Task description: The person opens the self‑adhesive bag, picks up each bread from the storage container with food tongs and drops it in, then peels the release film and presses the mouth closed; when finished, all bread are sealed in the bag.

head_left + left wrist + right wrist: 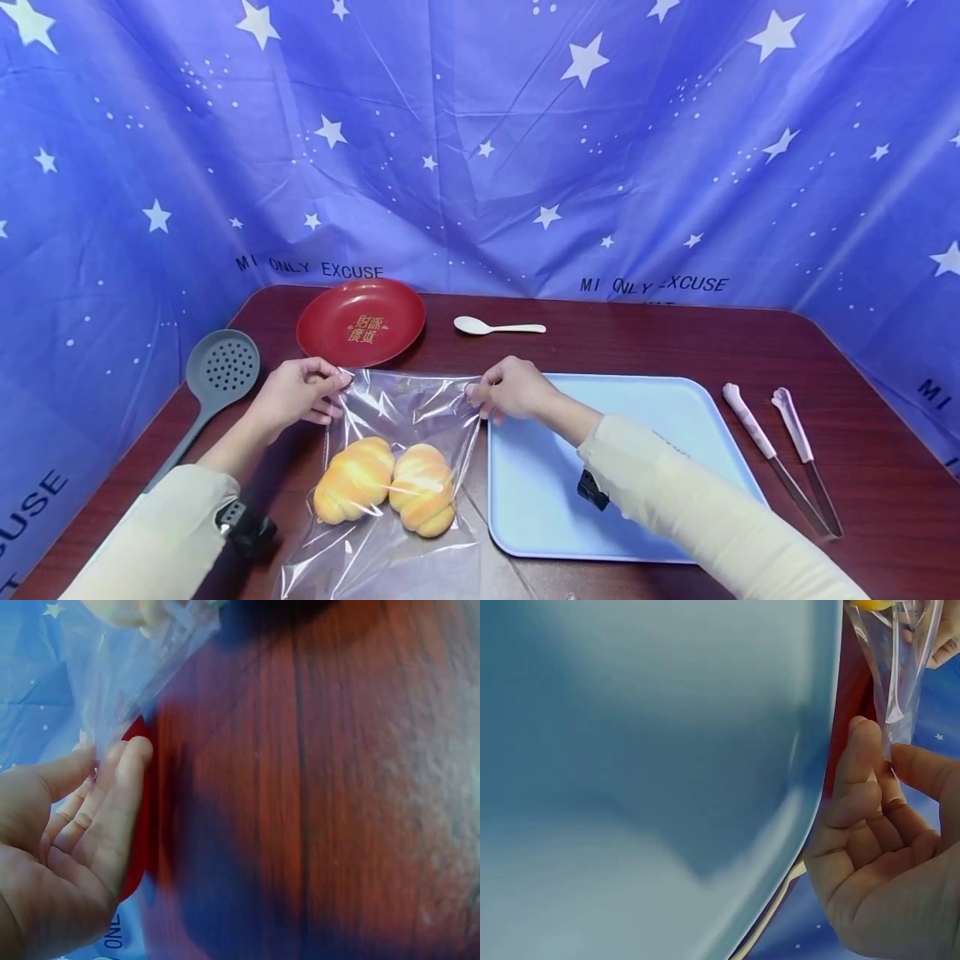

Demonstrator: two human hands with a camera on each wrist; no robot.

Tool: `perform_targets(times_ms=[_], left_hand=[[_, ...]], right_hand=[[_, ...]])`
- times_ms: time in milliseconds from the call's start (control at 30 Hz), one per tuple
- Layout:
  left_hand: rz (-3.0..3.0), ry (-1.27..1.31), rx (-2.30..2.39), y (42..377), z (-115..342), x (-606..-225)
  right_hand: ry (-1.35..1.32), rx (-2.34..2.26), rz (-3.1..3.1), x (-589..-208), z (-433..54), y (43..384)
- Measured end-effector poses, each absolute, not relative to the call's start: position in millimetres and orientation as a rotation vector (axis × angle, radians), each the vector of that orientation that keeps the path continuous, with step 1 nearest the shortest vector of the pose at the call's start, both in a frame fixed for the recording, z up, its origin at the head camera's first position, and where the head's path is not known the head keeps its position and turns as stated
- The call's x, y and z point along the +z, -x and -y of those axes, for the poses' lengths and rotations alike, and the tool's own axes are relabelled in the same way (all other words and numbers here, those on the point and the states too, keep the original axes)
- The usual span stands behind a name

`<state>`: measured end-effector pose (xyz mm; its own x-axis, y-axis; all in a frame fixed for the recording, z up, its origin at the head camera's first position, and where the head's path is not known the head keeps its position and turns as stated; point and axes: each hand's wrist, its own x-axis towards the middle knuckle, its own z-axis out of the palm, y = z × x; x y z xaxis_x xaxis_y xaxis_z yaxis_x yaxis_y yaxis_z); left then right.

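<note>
Two golden bread rolls, one on the left and one on the right, lie side by side in a clear plastic bag. My left hand pinches the bag's far left corner between thumb and fingers; the left wrist view shows that hand with the film drawn taut from its fingertips. At the far right corner, my right hand pinches the film in the same way. Close up in the right wrist view, the right hand has thumb and index finger on the gathered plastic. The bag's near end spreads toward the front.
A light blue tray lies under the right forearm. Behind the bag sits a red plate with gold characters, and a white spoon lies beside it. A grey skimmer is at left; two pink-handled knives at right.
</note>
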<state>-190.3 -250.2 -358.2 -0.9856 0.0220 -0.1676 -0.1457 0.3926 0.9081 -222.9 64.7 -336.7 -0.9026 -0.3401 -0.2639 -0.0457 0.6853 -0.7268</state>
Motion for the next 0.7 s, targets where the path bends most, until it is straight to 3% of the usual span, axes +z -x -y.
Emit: perform_targets(times_ms=[700], left_hand=[[-2.560, 0.187, 1.454, 188.4, 256.3, -356.3]], right_hand=[[0.261, -0.884, -2.694, -340.8, -52.4, 227.2]])
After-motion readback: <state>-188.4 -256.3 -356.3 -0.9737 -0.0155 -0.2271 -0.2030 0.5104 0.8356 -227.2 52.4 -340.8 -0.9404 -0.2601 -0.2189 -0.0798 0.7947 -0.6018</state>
